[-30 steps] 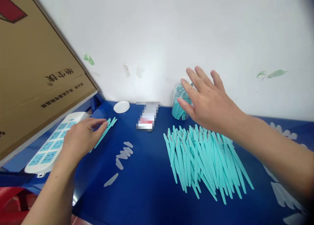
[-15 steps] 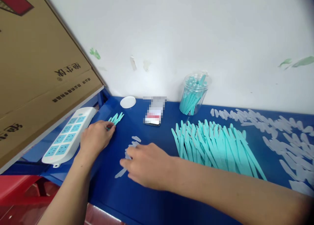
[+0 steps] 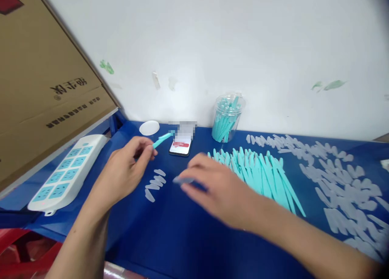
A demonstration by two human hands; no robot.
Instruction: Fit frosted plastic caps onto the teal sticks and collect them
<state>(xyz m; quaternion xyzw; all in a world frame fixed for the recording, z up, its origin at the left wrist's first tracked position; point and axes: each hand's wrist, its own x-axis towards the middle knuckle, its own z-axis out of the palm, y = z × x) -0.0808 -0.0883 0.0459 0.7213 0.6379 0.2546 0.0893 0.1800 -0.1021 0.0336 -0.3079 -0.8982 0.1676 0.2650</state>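
Note:
My left hand (image 3: 129, 169) pinches a slim turquoise eyebrow razor (image 3: 162, 140), its far end pointing up and right toward the phone. Between the thumb and fingers of my right hand (image 3: 217, 187) is a small translucent blade cap (image 3: 181, 180), held low over the table and slightly blurred. Several similar loose caps (image 3: 155, 183) lie on the blue table between my hands. Behind my right hand spreads a pile of turquoise razors (image 3: 264, 169), partly covered by my hand and forearm. The cap and the razor are apart.
A clear jar (image 3: 227, 119) of turquoise razors stands by the wall. Many translucent caps (image 3: 343, 181) are scattered at the right. A phone (image 3: 180, 145), a white lid (image 3: 149, 127) and a power strip (image 3: 68, 171) lie toward the left, beside a large cardboard box (image 3: 45, 76).
My left hand has moved right and lifted, with one razor now showing in it. My right hand has drawn right from the loose caps, carrying one. The view has shifted slightly right.

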